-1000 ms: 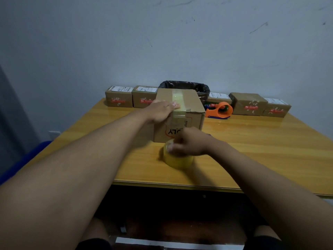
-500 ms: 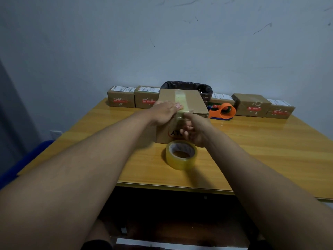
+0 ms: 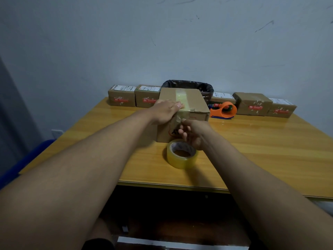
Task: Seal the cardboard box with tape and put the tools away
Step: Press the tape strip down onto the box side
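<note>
A brown cardboard box [image 3: 195, 103] stands mid-table with a strip of clear tape [image 3: 182, 98] running along its top and over the near edge. My left hand [image 3: 165, 111] lies flat on the box's near top edge, fingers pressing the tape. My right hand [image 3: 195, 133] is at the box's front face, thumb and fingers pinching the loose tape end. A roll of clear yellowish tape [image 3: 181, 154] lies flat on the table just in front of the box, under my right wrist. An orange tape dispenser [image 3: 224, 110] sits behind the box to the right.
Several small sealed cartons [image 3: 121, 97] line the far edge of the wooden table [image 3: 261, 150] against the wall. A bin with a black liner [image 3: 187, 85] stands behind the box. A blue chair [image 3: 23, 159] is at the left.
My right hand left the tape roll on the table and rose to the box's front face, where it now pinches the tape end. My left hand stayed on the box top.
</note>
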